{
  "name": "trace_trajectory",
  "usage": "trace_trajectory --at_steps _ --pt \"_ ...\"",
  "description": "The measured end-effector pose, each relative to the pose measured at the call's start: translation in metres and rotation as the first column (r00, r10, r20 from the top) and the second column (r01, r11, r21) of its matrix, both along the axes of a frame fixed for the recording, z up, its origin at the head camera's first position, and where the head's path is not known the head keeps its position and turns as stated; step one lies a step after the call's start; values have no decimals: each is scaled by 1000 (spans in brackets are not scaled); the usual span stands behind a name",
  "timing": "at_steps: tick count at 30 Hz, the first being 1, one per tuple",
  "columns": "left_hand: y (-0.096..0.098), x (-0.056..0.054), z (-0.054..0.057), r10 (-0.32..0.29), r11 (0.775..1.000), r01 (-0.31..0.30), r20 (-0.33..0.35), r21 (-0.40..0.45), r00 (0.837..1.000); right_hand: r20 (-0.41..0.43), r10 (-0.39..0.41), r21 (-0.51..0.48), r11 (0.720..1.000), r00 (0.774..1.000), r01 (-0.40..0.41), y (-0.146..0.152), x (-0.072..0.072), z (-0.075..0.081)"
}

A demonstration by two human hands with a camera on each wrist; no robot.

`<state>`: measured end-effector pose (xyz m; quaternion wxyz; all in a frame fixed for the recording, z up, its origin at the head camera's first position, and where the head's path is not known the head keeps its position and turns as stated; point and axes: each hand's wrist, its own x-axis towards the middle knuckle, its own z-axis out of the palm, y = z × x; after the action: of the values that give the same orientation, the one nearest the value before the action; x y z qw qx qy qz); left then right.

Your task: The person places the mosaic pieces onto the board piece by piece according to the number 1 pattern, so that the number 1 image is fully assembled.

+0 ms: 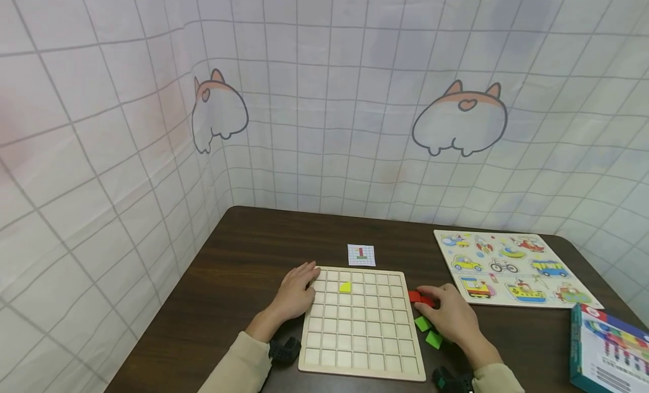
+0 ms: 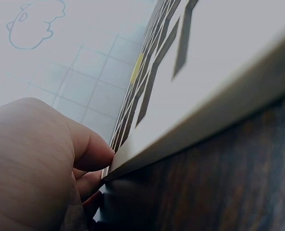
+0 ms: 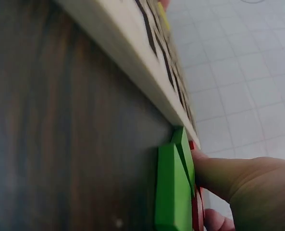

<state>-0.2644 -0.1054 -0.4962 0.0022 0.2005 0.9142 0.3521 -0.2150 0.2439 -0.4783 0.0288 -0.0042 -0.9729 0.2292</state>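
Note:
A pale wooden grid board [image 1: 359, 328] lies on the dark table, with one yellow piece [image 1: 345, 287] in a cell near its top. My left hand [image 1: 294, 291] rests along the board's upper left edge, its thumb touching the rim in the left wrist view. Beside the right edge, my right hand [image 1: 451, 314] pinches a red block [image 1: 427, 300] between thumb and fingers. Another red block [image 1: 414, 296] lies against it. Green blocks [image 1: 434, 339] lie below that hand; in the right wrist view green blocks [image 3: 173, 187] partly hide the red ones.
Above the board lies a small pattern card [image 1: 361, 255] with red and green shapes on a grid. A picture puzzle board [image 1: 517, 269] of vehicles lies at the back right. A colourful box [image 1: 610, 348] stands at the right front. A gridded curtain [image 1: 345, 128] hangs behind the table.

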Motion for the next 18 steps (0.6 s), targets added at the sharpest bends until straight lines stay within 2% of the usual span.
trace_trajectory --at_steps 6,12,18 --pt "0 1 1 0 1000 0 0 7 1000 -27 88 -9 996 996 -88 2 -5 2" --pt "-1 1 0 1 1000 -1 3 9 1000 -78 200 54 979 977 -196 5 -9 -1" --pt "-2 -1 -2 -1 1000 0 3 8 1000 -90 208 46 978 974 -205 9 -7 -1"
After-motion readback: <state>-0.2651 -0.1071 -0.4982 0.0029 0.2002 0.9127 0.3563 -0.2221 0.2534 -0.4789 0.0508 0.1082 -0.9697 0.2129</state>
